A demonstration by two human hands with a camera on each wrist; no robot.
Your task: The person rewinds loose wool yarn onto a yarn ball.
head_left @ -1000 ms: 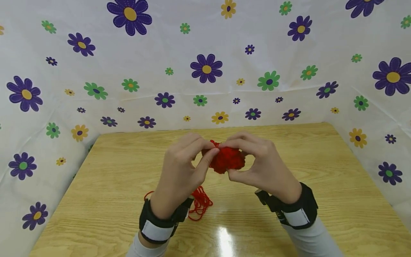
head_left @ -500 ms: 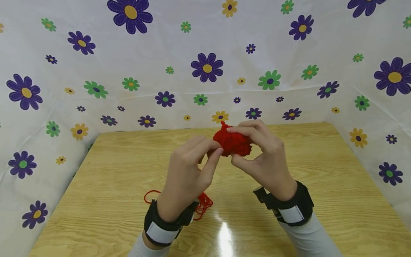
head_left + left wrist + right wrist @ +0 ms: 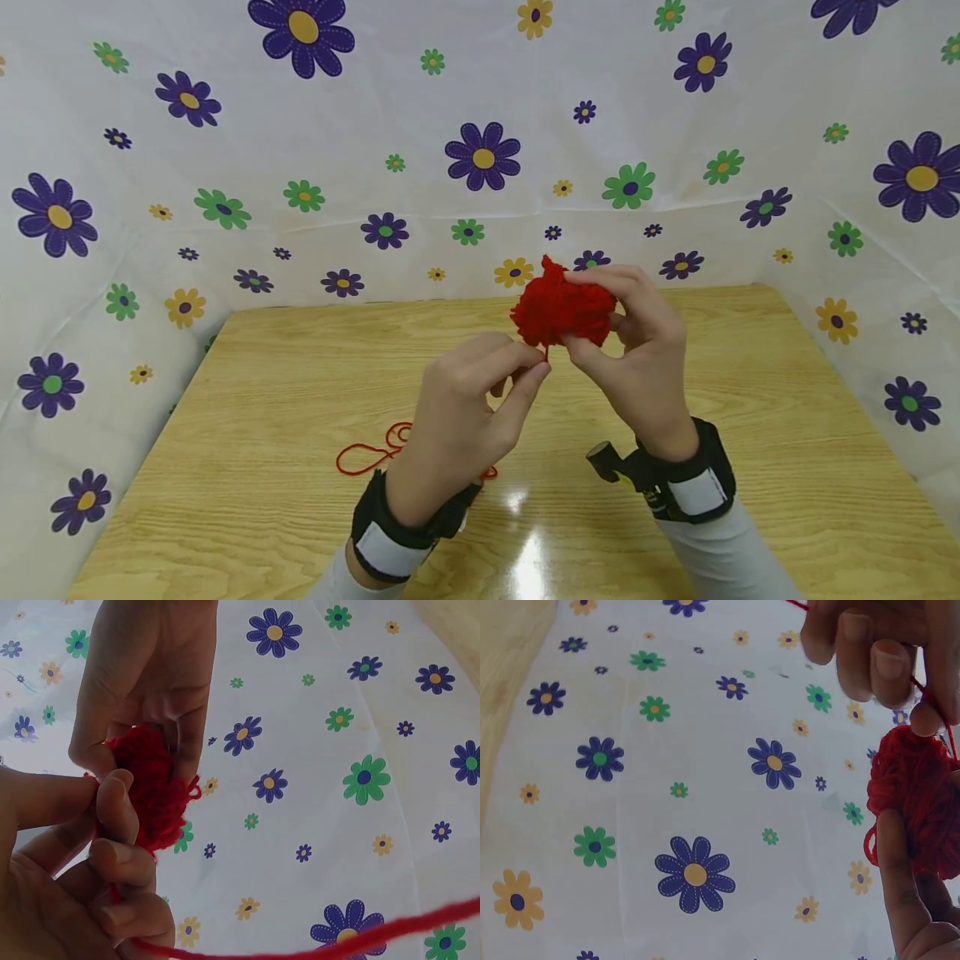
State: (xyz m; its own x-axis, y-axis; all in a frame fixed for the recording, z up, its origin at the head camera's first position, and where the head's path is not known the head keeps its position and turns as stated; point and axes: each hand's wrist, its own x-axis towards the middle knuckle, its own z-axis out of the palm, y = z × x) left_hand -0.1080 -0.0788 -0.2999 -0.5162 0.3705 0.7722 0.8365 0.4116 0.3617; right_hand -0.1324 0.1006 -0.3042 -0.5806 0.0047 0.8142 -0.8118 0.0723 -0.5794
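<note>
A fuzzy ball of red yarn (image 3: 562, 308) is held up above the table, gripped between the thumb and fingers of my right hand (image 3: 637, 342). Just below and left of it, my left hand (image 3: 480, 400) pinches the yarn strand (image 3: 546, 353) that comes off the ball. In the left wrist view the strand (image 3: 367, 937) runs through the curled left fingers and trails off to the right. The right wrist view shows the ball (image 3: 915, 795) with a small loose loop at its side, and the left fingertips (image 3: 928, 718) close over its top.
Loose loops of red yarn (image 3: 363, 458) lie on the wooden table (image 3: 270, 392), partly hidden behind the left forearm. A white cloth with printed flowers (image 3: 420, 108) surrounds the table at the back and sides. Both wrists wear black camera straps (image 3: 686, 483).
Both hands have moved up and right with the yarn ball. The left hand has drawn away below the ball, with a short strand now stretched between them. More loops on the table show.
</note>
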